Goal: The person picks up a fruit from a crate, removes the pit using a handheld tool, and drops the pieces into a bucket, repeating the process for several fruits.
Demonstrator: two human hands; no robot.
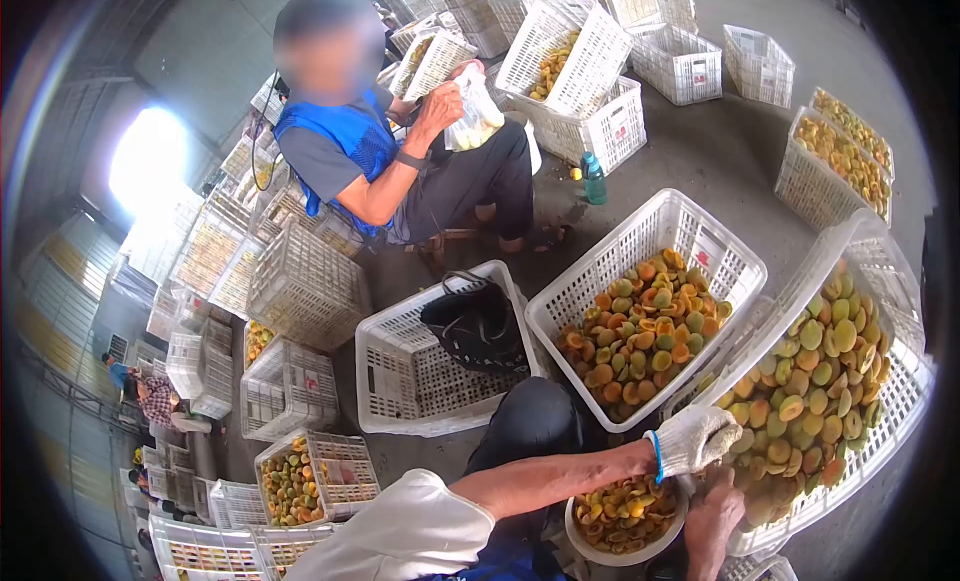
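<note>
Since the crate seems tipped for easy reach, its fruit lies at two o'clock from the bowl; the left hand curls beside the right hand (what either grasps, I cannot tell).

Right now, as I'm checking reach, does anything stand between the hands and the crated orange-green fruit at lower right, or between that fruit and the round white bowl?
Nothing visible blocks the white-gloved left hand or bare right hand from the orange-green fruit. Between fruit and round white bowl, the hands themselves partly intervene.
</note>
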